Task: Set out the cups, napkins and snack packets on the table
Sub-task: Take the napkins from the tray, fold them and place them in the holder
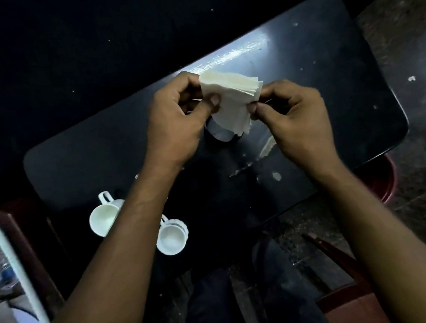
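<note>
A stack of white paper napkins is held in the air above the middle of the dark table. My left hand pinches the stack's left side with the thumb on top. My right hand pinches its right corner, where the layers fan out. Two white cups stand near the table's front left edge: one with its handle pointing away, another just right of my left forearm. A round pale object shows under the napkins, mostly hidden.
A white-rimmed tray with packets and other items sits on a reddish stand at the lower left. A red tub stands under the table's right end. Red plastic lies at the bottom right on the rough floor.
</note>
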